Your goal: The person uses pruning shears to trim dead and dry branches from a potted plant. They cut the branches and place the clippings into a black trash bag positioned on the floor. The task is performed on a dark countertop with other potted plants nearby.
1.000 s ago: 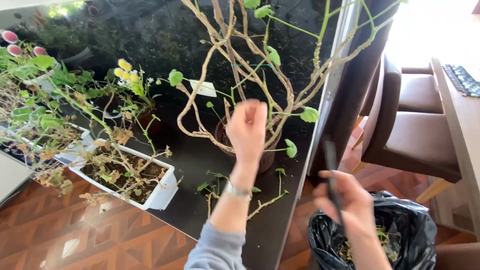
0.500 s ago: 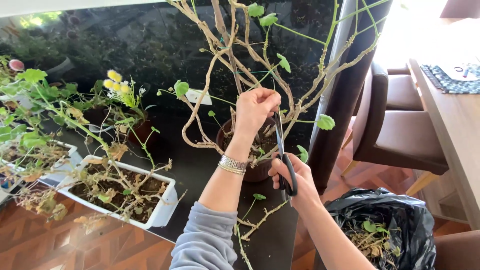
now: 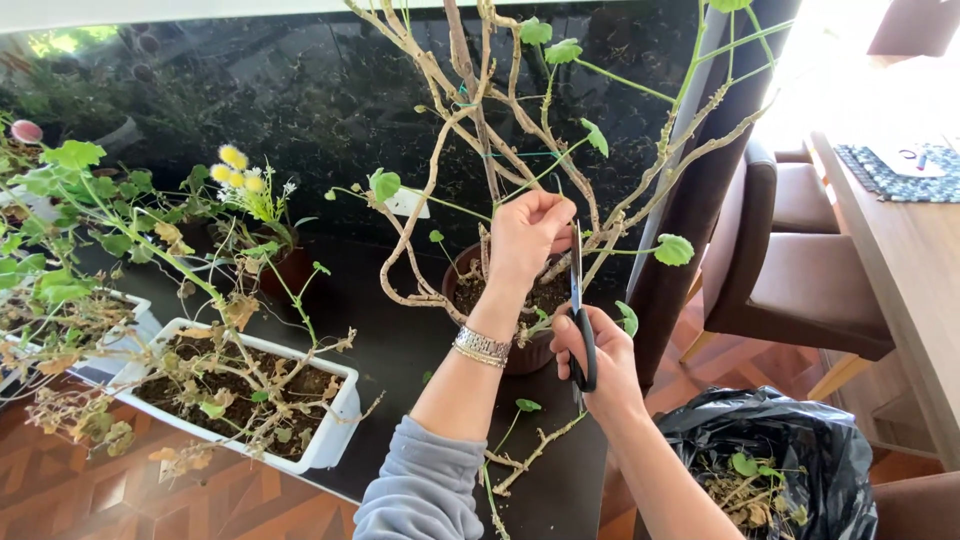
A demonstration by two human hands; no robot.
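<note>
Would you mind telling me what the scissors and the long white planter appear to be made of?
Scissors: grey metal-looking blades, glossy black handles, probably plastic. White planter: smooth, thin-walled, uniform white, likely plastic, though glazed ceramic is possible.

Black marble wall, parquet floor, brown chairs, sunlit wooden table

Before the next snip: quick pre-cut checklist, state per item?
1. Left hand grips a stem of the potted plant: ok.
2. Right hand holds the scissors by the black handles, blades pointing up: ok.
3. Blades around the stem: cannot tell, the tips are hidden beside the fingers.
4. Left fingers clear of the blades: not ok, they sit right beside them.
5. Black bag open below to the right, cuttings inside: ok.
6. Brown pot upright on the dark counter: ok.
</note>
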